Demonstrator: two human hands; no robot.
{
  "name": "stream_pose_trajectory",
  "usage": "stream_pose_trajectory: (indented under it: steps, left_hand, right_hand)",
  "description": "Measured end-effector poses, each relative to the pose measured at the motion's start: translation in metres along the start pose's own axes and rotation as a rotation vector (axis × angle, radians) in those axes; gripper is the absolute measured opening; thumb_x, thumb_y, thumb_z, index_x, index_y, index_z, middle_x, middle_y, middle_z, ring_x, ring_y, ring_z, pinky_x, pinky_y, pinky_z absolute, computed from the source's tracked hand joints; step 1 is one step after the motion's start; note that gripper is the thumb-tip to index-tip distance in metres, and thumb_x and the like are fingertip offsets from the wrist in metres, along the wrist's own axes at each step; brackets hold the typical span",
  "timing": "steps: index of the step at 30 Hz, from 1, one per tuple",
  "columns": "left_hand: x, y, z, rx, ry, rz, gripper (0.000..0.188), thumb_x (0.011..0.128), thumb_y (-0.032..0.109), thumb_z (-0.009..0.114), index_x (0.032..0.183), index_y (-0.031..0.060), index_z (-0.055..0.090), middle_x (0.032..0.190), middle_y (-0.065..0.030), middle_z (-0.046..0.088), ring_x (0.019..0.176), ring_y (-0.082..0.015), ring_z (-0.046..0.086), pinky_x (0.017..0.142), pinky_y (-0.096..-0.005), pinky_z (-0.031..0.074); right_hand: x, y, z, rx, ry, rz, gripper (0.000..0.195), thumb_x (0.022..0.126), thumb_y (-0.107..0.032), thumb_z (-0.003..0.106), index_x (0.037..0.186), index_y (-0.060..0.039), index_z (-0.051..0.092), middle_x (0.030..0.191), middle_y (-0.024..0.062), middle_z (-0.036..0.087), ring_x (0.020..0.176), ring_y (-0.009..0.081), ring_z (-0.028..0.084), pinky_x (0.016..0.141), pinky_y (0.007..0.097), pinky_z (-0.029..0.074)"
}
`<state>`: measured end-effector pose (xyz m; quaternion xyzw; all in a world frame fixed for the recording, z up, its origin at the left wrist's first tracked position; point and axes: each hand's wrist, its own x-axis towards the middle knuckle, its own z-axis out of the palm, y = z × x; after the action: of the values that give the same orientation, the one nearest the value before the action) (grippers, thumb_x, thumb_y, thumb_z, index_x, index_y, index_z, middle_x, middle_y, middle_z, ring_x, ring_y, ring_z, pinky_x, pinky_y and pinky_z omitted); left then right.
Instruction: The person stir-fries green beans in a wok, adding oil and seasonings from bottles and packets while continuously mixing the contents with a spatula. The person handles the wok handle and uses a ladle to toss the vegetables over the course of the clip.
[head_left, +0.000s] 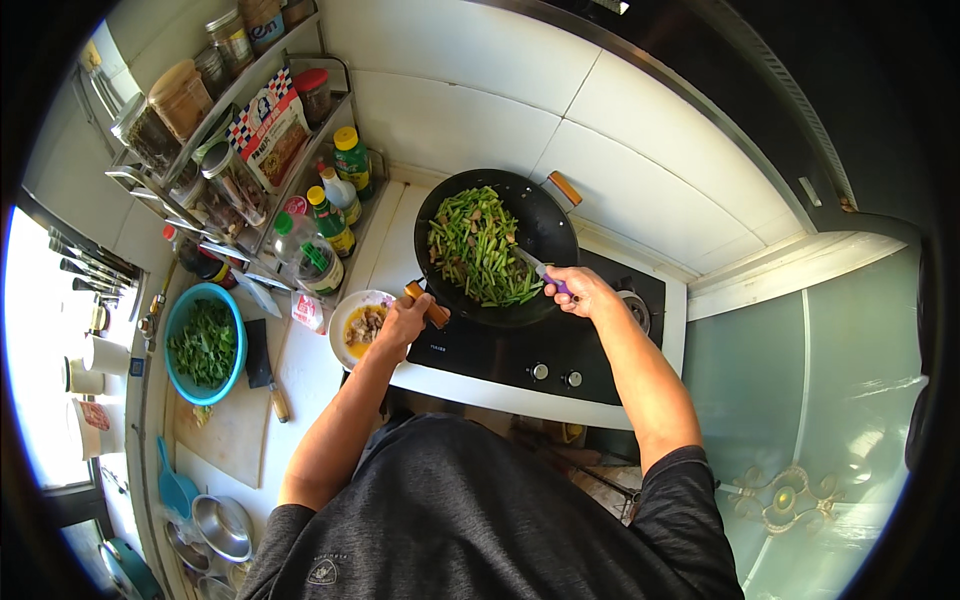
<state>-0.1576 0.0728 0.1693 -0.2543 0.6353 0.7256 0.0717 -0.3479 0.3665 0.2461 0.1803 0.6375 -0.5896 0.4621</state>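
Note:
A black wok (540, 217) stands over the left part of the gas hob, filled on its left side with chopped green stalks (480, 247) mixed with small brown pieces. My left hand (409, 322) grips the wok's near wooden handle (436, 311). In my right hand (581, 291) is the purple handle of a metal spatula (534, 262), whose blade end is hidden among the greens. The wok's other wooden handle (564, 189) points toward the tiled wall. Partly behind my left hand, a white plate (341, 313) holds meat pieces (365, 326) in yellow liquid.
Left of the hob, a rack (341, 112) carries jars and bottles. A blue basin (242, 337) of leafy greens and a cleaver (259, 352) lie at the cutting board (225, 442). Two knobs (573, 378) line the hob's front. A range hood (750, 97) overhangs the right side.

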Motion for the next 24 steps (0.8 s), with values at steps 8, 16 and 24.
stream_pose_trajectory:
  steps: [8, 16, 24]
  left_hand:
    - [-0.001, -0.003, -0.004, -0.037, -0.039, -0.009, 0.035, 0.107, 0.031, 0.05, 0.114, -0.0001, 0.063, 0.098, -0.0056, 0.078, 0.082, -0.0119, 0.059, 0.078, -0.0296, 0.045]
    - [-0.007, 0.007, 0.001, -0.091, -0.042, -0.005, 0.03, 0.106, 0.026, 0.051, 0.111, -0.0026, 0.061, 0.099, -0.015, 0.076, 0.071, -0.0126, 0.045, 0.073, -0.029, 0.042]
    - [-0.011, 0.011, 0.004, -0.082, -0.023, -0.002, 0.031, 0.107, 0.026, 0.05, 0.109, -0.0027, 0.061, 0.098, -0.0131, 0.076, 0.072, -0.0122, 0.048, 0.073, -0.0287, 0.042]
  right_hand:
    - [-0.042, 0.045, 0.034, -1.489, 0.551, -0.986, 0.033, 0.098, -0.025, 0.062, 0.126, -0.0068, 0.066, 0.068, 0.0169, 0.064, 0.066, 0.0368, 0.068, 0.057, 0.0486, 0.054]
    - [-0.136, 0.054, 0.037, -1.671, 0.484, -0.973, 0.036, 0.097, -0.025, 0.063, 0.129, -0.0081, 0.066, 0.07, 0.0131, 0.066, 0.06, 0.0302, 0.067, 0.055, 0.0427, 0.054]
    - [-0.208, 0.02, 0.017, -1.65, 0.414, -0.776, 0.029, 0.09, -0.023, 0.07, 0.117, -0.0123, 0.075, 0.076, 0.0132, 0.07, 0.074, 0.032, 0.069, 0.067, 0.0451, 0.054]
